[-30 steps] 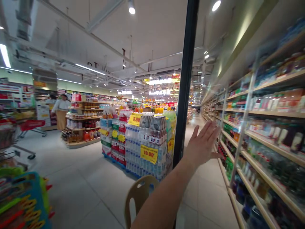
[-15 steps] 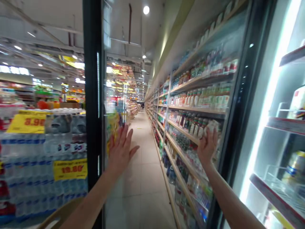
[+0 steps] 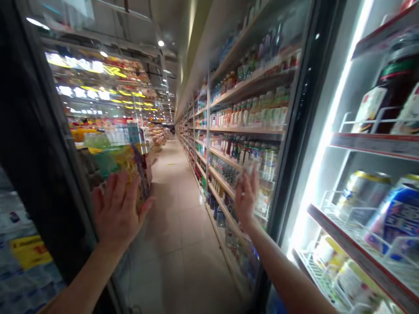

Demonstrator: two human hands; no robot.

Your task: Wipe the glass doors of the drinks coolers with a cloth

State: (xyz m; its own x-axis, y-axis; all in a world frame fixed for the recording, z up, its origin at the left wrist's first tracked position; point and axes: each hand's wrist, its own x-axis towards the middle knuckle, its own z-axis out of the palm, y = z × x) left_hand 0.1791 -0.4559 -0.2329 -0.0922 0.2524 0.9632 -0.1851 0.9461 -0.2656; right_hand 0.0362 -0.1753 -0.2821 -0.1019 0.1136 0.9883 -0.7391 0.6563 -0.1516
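A glass cooler door with dark frames stands in front of me, and the aisle shows through or in its pane. My left hand lies flat with spread fingers against the left part of the pane, near the dark frame. On the right part, my right hand presses a crumpled whitish cloth to the glass. Motion blurs the cloth, so its exact material is unclear. The fingers of my right hand point upward over it.
To the right, lit cooler shelves hold cans and dark bottles behind wire dividers. A bright light strip runs beside the door's right frame. Stacked water bottles with a yellow price sign stand at the lower left.
My view has turned right, so more cooler shelving shows. My right hand with the cloth is slightly farther from the right frame. My left hand stays spread on the pane.
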